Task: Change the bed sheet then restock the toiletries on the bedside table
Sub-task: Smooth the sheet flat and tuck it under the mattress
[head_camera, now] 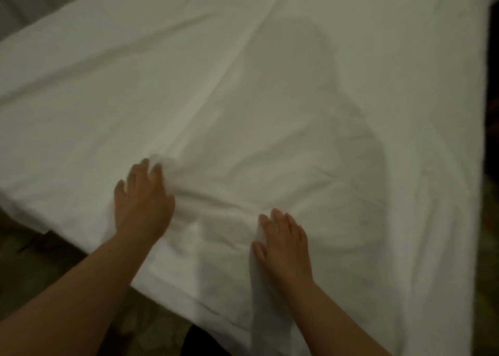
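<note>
The white bed sheet (243, 85) covers the bed, rumpled at the near edge (creases between the hands). Left hand (143, 201) and right hand (283, 245) press flat, fingers spread, gripping nothing. Sweep outward from the middle, keeping palms low to push the creases off.

both hands (143, 201) seemingly flat on the sheet (270, 72)

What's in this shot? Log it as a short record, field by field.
surface: white bed sheet spread over the bed, wrinkled between the hands
left hand: flat on the sheet, fingers spread, pressing
right hand: flat on the sheet near its front edge, fingers straight
shadow: the person's shadow falls across the middle of the sheet
toiletries, bedside table: not in view
image quality: dim, slightly blurred
</note>
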Demonstrator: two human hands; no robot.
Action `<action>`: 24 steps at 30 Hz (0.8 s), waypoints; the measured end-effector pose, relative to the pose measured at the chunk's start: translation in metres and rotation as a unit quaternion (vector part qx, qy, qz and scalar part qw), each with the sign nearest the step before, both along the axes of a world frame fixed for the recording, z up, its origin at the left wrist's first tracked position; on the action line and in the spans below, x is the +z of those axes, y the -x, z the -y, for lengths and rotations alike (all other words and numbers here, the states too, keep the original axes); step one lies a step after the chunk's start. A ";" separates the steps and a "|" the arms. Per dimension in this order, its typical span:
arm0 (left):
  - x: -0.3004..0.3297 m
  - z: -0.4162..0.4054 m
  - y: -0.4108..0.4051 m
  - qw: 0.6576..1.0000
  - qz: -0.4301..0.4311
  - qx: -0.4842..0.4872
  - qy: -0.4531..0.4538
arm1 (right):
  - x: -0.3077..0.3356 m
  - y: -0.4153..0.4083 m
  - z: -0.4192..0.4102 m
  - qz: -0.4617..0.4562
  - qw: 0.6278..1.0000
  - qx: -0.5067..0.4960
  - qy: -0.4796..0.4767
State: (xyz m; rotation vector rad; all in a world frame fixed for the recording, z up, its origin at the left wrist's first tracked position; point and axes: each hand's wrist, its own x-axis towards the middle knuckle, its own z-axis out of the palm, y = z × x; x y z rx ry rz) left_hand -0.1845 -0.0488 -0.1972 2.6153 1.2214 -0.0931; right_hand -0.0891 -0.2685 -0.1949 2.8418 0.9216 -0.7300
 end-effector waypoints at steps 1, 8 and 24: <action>-0.002 0.020 -0.013 0.997 -0.019 -0.064 0.024 | -0.001 -0.004 0.013 -0.001 1.000 -0.022 0.001; -0.010 0.158 -0.104 0.959 -0.098 -0.256 0.075 | -0.003 -0.050 0.125 0.007 0.994 -0.104 0.020; 0.047 0.350 -0.296 0.982 0.043 -0.165 0.077 | 0.051 -0.276 0.212 0.027 0.987 0.026 -0.158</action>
